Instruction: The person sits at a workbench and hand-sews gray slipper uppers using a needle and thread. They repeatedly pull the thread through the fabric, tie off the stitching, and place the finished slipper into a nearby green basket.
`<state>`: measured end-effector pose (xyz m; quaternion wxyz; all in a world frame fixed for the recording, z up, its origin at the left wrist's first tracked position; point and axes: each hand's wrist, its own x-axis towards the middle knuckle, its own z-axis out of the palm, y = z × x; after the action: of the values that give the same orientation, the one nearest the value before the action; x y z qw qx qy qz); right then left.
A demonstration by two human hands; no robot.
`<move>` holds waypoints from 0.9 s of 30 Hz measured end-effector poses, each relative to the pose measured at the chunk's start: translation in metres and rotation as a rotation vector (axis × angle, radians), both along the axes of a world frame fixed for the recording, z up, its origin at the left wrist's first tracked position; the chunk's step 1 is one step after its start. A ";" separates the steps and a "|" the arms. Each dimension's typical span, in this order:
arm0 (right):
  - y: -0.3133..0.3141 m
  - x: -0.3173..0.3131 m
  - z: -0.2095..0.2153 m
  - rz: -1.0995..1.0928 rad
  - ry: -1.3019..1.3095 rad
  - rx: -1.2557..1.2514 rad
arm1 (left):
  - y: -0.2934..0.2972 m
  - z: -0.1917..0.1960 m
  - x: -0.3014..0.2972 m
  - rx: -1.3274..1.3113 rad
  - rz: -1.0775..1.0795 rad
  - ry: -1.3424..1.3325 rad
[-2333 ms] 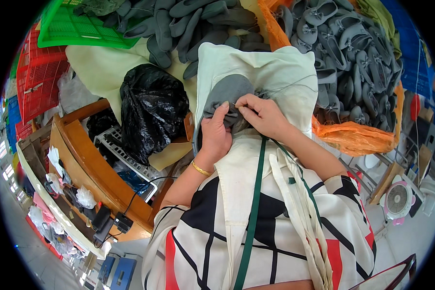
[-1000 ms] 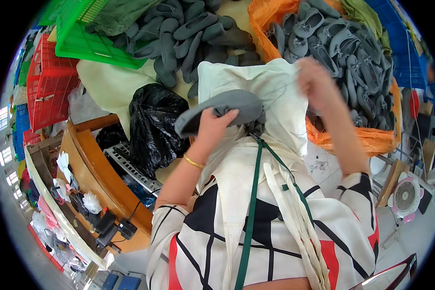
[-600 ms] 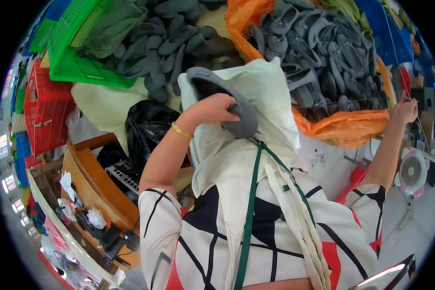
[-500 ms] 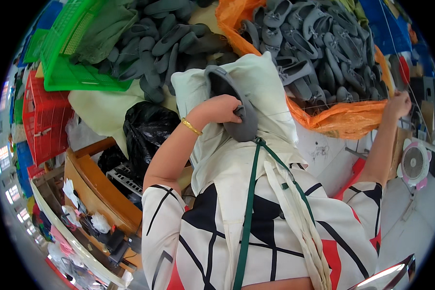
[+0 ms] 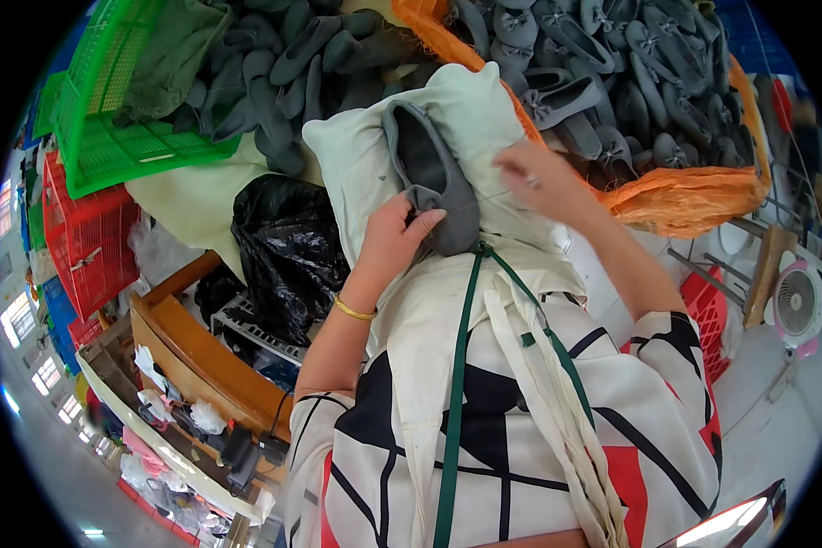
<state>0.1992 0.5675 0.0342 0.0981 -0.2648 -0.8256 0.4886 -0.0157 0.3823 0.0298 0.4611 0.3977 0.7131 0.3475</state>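
A grey slip-on shoe (image 5: 457, 205) lies on the pale cushion (image 5: 338, 151) in my lap, its opening toward the far side and its toe toward me. My left hand (image 5: 395, 236) is closed on it, thumb and fingers pinching the small grey bow (image 5: 421, 198) at the front of the opening. To the right of the shoe, my right hand (image 5: 543, 183) hangs over the cushion with its fingertips drawn together. Motion blurs these fingers, and what they hold is too small to make out. A faint thread shows beside the shoe.
Many grey shoes fill an orange sack (image 5: 685, 196) at the far right; more lie in a heap (image 5: 279, 91) at the far left beside a green crate (image 5: 146, 164). A black plastic bag (image 5: 283, 247), red crate (image 5: 91, 228) and wooden drawer (image 5: 201, 352) are left. A fan (image 5: 797, 301) stands right.
My right hand has come in from far right, where it held a thread taut, to beside the shoe. My left hand has shifted from over the shoe's side to the bow.
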 end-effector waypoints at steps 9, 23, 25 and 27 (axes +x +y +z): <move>-0.030 -0.027 0.000 0.223 0.036 0.361 | -0.009 -0.017 0.004 -0.073 0.275 -0.547; -0.054 -0.025 0.004 -0.254 0.123 -0.671 | -0.020 -0.024 0.005 -0.118 0.439 -1.067; -0.062 -0.026 0.007 -0.181 0.060 -0.748 | -0.019 -0.024 0.008 -0.112 0.459 -1.091; -0.067 -0.030 0.013 -0.116 -0.046 -0.684 | -0.021 -0.025 0.008 -0.103 0.466 -1.098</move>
<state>0.1688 0.5007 0.0471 0.0127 -0.3397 -0.5996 0.7245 -0.0074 0.3617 0.0049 0.6925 -0.0299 0.4548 0.5592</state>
